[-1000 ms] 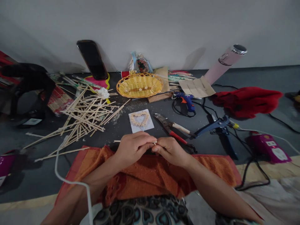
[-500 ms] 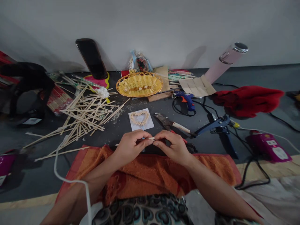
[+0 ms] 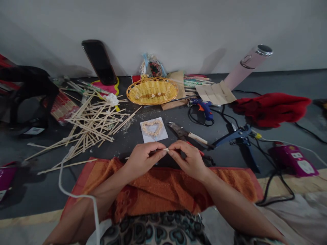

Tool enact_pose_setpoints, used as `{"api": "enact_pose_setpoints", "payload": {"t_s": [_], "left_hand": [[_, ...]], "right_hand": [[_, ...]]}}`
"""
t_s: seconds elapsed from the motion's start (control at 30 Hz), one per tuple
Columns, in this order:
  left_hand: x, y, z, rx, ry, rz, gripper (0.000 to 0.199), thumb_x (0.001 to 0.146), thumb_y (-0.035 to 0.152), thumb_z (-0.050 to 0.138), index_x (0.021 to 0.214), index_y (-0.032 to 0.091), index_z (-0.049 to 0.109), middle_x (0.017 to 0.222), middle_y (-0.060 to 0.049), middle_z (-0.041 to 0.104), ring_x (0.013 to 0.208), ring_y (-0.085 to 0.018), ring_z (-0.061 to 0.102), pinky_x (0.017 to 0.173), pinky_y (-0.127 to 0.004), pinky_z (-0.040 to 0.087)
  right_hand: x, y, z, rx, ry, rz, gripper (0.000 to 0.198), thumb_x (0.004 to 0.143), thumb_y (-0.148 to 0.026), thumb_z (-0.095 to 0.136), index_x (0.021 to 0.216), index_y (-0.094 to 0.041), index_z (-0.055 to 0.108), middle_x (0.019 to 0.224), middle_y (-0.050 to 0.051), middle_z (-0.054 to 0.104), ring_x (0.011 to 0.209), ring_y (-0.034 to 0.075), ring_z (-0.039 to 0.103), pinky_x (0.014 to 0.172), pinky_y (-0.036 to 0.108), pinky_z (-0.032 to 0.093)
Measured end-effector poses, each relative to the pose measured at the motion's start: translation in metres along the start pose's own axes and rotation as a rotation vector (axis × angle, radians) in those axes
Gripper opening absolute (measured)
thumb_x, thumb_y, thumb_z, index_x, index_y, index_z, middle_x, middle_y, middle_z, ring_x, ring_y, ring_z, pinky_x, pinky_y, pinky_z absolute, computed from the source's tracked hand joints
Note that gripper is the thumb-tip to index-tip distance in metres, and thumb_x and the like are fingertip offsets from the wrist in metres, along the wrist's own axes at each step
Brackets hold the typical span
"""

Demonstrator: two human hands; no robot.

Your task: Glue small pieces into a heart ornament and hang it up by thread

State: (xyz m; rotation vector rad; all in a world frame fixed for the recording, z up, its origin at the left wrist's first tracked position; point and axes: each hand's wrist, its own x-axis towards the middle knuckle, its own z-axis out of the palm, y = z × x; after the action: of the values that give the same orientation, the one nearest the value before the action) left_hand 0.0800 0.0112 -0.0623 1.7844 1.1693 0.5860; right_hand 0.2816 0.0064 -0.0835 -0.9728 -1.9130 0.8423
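Between the fingertips of both hands is a short pale wooden stick (image 3: pixel 166 149), mostly covered by the fingers. My left hand (image 3: pixel 143 157) pinches it from the left, thumb against forefinger. From the right, my right hand (image 3: pixel 188 157) is closed on its other end with thumb and forefinger. Just beyond the hands lies a white paper square (image 3: pixel 162 135), bearing a heart outline (image 3: pixel 160 128) made of small pale wooden bits. Pruning shears (image 3: pixel 195 137) rest right of the paper. An orange towel (image 3: pixel 168 190) is spread beneath my wrists.
A heap of wooden sticks (image 3: pixel 94 124) lies left. A yellow wicker basket (image 3: pixel 153 97) holds a few small pieces. Further right are a blue glue gun (image 3: pixel 205 108), a red cloth (image 3: pixel 274 108), a blue clamp-like tool (image 3: pixel 236 136), a pink flask (image 3: pixel 242 69) and a purple power box (image 3: pixel 295 160).
The fingertips have drawn slightly closer together, and less of the stick shows between them. The things on the table have stayed in place.
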Motion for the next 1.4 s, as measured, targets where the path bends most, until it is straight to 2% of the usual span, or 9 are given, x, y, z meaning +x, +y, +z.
{"api": "enact_pose_setpoints", "payload": {"t_s": [0.3,0.43,0.63,0.83,1.2,1.3,1.4], "left_hand": [[-0.003,-0.002,0.005,-0.04,0.067,-0.039,0.027,0.092,0.041,0.055,0.104,0.022,0.069,0.091,0.0,0.075,0.079,-0.015,0.068,0.068,-0.022,0.048],[-0.003,0.0,0.007,-0.103,0.092,-0.093,0.024,0.089,0.041,0.058,0.096,0.019,0.066,0.082,0.0,0.073,0.073,-0.013,0.067,0.063,-0.02,0.048],[-0.002,-0.001,0.009,-0.043,0.095,-0.086,0.025,0.092,0.041,0.054,0.091,0.019,0.065,0.078,0.001,0.07,0.066,-0.011,0.06,0.057,-0.019,0.043],[-0.002,0.0,0.009,-0.021,0.105,-0.056,0.026,0.092,0.041,0.052,0.09,0.019,0.065,0.076,0.001,0.067,0.066,-0.011,0.058,0.059,-0.02,0.042],[-0.002,-0.001,0.009,0.001,0.099,-0.065,0.022,0.092,0.038,0.053,0.092,0.02,0.066,0.079,0.003,0.069,0.068,-0.011,0.06,0.063,-0.021,0.041],[-0.001,-0.002,0.008,0.004,0.105,-0.077,0.021,0.092,0.037,0.054,0.092,0.021,0.067,0.081,0.002,0.071,0.07,-0.011,0.062,0.064,-0.021,0.042],[0.0,-0.004,0.004,-0.026,0.155,-0.108,0.021,0.091,0.038,0.056,0.089,0.02,0.068,0.081,0.001,0.074,0.068,-0.012,0.062,0.062,-0.021,0.042]], "right_hand": [[-0.001,0.0,0.001,0.004,0.039,0.022,0.004,0.093,-0.018,0.058,0.092,-0.02,0.061,0.083,0.001,0.065,0.076,0.012,0.061,0.07,0.024,0.049],[0.0,-0.001,0.002,0.001,0.059,0.033,0.004,0.092,-0.018,0.058,0.091,-0.02,0.061,0.082,0.0,0.066,0.075,0.011,0.061,0.07,0.022,0.049],[0.001,-0.002,0.003,-0.009,0.073,0.085,0.008,0.093,-0.021,0.057,0.087,-0.021,0.062,0.079,0.0,0.067,0.073,0.011,0.062,0.068,0.023,0.049],[0.0,-0.001,0.005,-0.007,0.07,0.128,0.012,0.094,-0.026,0.055,0.086,-0.021,0.063,0.079,0.002,0.067,0.072,0.014,0.062,0.068,0.026,0.051],[0.0,0.0,0.007,0.026,0.068,0.12,0.008,0.094,-0.022,0.056,0.088,-0.02,0.061,0.081,0.001,0.067,0.074,0.012,0.061,0.069,0.024,0.049],[0.001,0.004,0.002,-0.053,0.063,0.099,0.009,0.094,-0.024,0.055,0.089,-0.021,0.061,0.081,0.001,0.067,0.073,0.013,0.061,0.068,0.025,0.048],[0.003,0.013,-0.009,-0.297,0.056,0.042,0.008,0.094,-0.023,0.055,0.091,-0.021,0.063,0.084,0.004,0.068,0.079,0.017,0.06,0.075,0.032,0.048]]}}
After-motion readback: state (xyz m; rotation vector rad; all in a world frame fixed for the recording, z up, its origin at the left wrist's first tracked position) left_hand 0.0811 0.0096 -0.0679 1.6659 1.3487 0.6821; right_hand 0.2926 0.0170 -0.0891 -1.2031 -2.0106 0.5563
